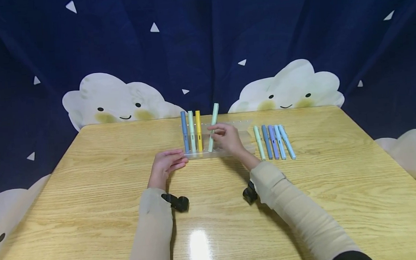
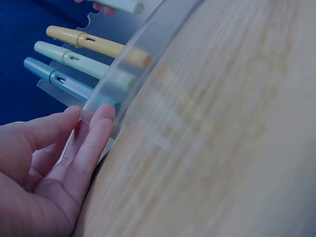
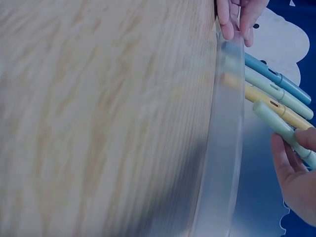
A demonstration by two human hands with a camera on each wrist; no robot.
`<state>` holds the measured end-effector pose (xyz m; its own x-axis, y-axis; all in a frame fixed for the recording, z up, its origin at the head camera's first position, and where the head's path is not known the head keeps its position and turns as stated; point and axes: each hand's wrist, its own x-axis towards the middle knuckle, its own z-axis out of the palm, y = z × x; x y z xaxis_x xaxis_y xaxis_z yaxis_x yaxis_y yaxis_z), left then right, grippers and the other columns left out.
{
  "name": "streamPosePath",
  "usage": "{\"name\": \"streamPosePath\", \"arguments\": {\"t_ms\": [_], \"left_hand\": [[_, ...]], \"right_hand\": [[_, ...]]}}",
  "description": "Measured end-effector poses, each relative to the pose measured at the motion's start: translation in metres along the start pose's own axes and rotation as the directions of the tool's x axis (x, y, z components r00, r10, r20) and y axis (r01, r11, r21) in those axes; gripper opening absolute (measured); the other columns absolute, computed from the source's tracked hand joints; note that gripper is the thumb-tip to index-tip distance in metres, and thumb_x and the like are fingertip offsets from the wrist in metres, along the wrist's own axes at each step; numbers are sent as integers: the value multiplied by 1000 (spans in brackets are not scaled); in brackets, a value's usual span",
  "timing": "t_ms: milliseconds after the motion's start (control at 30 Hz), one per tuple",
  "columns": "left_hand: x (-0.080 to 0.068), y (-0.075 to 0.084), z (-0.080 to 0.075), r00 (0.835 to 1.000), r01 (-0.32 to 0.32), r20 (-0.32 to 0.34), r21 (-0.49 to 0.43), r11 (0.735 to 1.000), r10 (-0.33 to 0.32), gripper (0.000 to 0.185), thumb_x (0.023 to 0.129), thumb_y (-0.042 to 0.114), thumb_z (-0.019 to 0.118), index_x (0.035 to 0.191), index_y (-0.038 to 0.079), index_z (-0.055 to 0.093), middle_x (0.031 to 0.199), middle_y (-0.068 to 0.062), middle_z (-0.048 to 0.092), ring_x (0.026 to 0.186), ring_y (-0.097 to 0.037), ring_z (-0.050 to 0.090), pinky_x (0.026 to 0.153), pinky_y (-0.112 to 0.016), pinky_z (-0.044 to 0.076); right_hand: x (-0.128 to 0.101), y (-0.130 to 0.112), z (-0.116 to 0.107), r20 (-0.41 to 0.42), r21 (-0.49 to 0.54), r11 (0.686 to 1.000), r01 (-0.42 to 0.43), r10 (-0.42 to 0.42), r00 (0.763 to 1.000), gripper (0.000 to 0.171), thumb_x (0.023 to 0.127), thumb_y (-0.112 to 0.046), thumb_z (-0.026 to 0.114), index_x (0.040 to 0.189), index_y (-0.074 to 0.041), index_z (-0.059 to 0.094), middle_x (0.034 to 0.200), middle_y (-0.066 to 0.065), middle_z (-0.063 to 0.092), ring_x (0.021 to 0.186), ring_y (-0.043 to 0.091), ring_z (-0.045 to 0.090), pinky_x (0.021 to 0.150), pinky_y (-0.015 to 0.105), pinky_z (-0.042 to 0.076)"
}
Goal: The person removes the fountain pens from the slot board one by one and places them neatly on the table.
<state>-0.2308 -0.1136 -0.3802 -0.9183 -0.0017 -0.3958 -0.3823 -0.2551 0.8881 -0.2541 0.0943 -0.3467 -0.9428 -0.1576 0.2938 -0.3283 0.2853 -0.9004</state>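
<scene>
A clear plastic pen stand [image 1: 237, 148] sits at the back of the table. My left hand [image 1: 167, 163] pinches its left front corner between thumb and fingers. In the stand, side by side at the left, lean a blue pen [image 1: 184, 127], a mint green pen [image 1: 192, 131] and a yellow pen [image 1: 198, 126]. My right hand [image 1: 228, 138] holds a pale green pen [image 1: 215, 114] by its middle, tilted, to the right of the yellow one. In the right wrist view, that pen's lower end [image 3: 264, 112] is apart from the stand's front lip [image 3: 224, 148].
Right of the stand, several pens lie in a row on the wooden table [image 1: 96, 176]: a green pen [image 1: 259, 142], a dark blue pen [image 1: 267, 142], a purple pen [image 1: 273, 142] and light blue ones. A dark blue curtain [image 1: 203, 46] hangs behind the table.
</scene>
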Motion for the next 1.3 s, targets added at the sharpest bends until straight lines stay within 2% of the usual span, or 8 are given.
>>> {"name": "streamPosePath", "arguments": {"t_ms": [200,400,567,733,1000,1300], "left_hand": [[-1,1,0,1000,-1,1,-1,1000,1,31,87,-7,52,117,-12,50,68,-8,63,60,-16,64,63,-26,55],[-2,1,0,1000,1,2,-7,1000,-1,31,86,-8,53,117,-11,51,68,-8,64,60,-16,65,63,-26,55],[-3,1,0,1000,-5,10,-14,1000,5,32,85,-8,55,117,-10,52,70,-9,65,62,-18,65,64,-27,55],[-3,1,0,1000,-7,19,-23,1000,8,33,84,-8,55,117,-11,51,70,-9,65,62,-18,65,64,-27,55],[-3,1,0,1000,-6,19,-19,1000,7,32,86,-10,52,117,-13,50,70,-9,64,60,-17,64,63,-26,55],[-3,2,1,1000,10,6,10,1000,-10,33,86,-4,55,118,-9,51,69,-7,64,63,-16,65,66,-27,55]], "right_hand": [[-4,-1,-6,0,11,1000,-7,7,1000,24,79,11,60,103,10,60,117,21,48,85,34,60,71,31,55],[-7,2,-13,-11,29,1000,11,-11,1000,31,77,12,62,108,10,59,125,21,43,79,35,61,66,29,56],[-10,4,-21,-14,25,1000,1,-1,1000,32,77,11,62,109,9,58,124,17,45,76,29,62,62,28,56],[-15,6,-29,-49,31,999,8,-6,999,30,75,13,61,105,9,60,120,16,48,71,25,60,58,26,55],[-18,9,-43,-78,3,999,-39,39,996,30,75,13,59,104,8,61,120,15,50,87,27,55,58,26,56],[-21,10,-64,-61,-2,998,-71,70,996,33,77,11,57,110,7,58,116,17,49,81,17,51,57,24,54]]}}
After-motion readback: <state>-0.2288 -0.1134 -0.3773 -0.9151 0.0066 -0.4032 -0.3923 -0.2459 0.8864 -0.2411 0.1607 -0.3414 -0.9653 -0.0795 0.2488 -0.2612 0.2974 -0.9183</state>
